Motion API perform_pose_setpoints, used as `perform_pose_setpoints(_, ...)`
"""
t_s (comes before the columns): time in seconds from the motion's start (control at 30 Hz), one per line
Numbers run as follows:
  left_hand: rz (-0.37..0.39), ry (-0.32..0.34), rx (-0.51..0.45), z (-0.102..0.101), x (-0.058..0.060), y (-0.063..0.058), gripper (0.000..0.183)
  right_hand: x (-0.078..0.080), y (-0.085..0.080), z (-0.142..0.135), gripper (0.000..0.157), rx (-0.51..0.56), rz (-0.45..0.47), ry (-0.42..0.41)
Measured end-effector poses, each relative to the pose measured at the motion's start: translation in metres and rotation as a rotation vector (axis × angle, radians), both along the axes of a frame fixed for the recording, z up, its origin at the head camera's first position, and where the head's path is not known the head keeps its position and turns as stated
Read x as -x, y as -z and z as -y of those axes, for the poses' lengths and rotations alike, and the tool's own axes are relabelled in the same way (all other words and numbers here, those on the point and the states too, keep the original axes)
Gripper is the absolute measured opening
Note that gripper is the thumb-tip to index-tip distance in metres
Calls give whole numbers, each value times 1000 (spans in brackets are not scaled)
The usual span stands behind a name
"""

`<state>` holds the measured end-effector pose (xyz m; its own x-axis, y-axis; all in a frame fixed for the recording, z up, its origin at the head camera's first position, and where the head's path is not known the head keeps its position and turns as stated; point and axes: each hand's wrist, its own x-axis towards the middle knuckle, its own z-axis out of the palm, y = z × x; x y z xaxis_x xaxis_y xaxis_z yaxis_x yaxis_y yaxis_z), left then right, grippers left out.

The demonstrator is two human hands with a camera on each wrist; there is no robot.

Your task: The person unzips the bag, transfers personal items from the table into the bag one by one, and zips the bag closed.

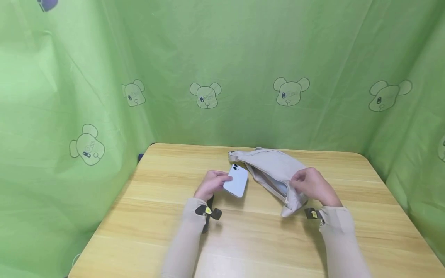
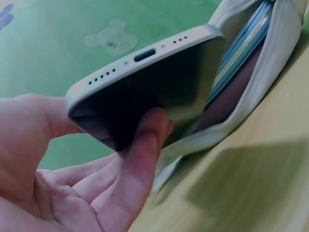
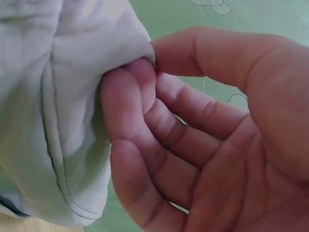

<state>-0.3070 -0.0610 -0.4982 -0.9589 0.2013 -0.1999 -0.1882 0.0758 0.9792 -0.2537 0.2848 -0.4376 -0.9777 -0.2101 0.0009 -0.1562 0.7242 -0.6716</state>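
Note:
My left hand [image 1: 212,183] holds a smartphone [image 1: 238,182] with a pale blue back, between thumb and fingers above the table. In the left wrist view the phone's dark screen [image 2: 159,82] and its port edge face the camera. Just right of the phone lies a light beige zippered bag [image 1: 272,162], its zip open. Inside it, something blue with a pale stripe [image 2: 241,48] shows in the left wrist view. At the bag's right end, my right hand [image 1: 314,187] pinches the fabric [image 3: 116,46] between thumb and fingers.
Both hands are over a light wooden table [image 1: 149,216]. A dark object [image 1: 207,222], partly hidden by the left wrist, lies on it; its kind I cannot tell. Green curtains [image 1: 243,46] with bear-head prints close off the back and both sides.

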Motion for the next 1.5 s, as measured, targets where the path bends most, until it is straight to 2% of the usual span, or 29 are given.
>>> perform_pose_setpoints(0.13,23,13,-78,-18,-2,5,39,1,1,0,18,5,12,-4)
perform_pose_setpoints(0.27,38,18,-110,-33,-6,10,41,1,2,-1,19,11,21,-6)
perform_pose_setpoints(0.53,23,3,-210,-53,-12,9,39,1,3,-2,19,24,28,-11)
perform_pose_setpoints(0.77,57,-1,-353,-65,-13,9,39,0,4,0,14,0,-57,0)
perform_pose_setpoints(0.97,35,-6,-357,-79,-18,15,37,0,6,-1,14,-11,-57,16)
perform_pose_setpoints(1.2,18,-44,-350,-91,-26,21,41,-2,5,2,14,-5,-48,2)
perform_pose_setpoints(1.5,14,-65,-426,-107,-29,22,47,-3,5,9,16,6,-50,-9)
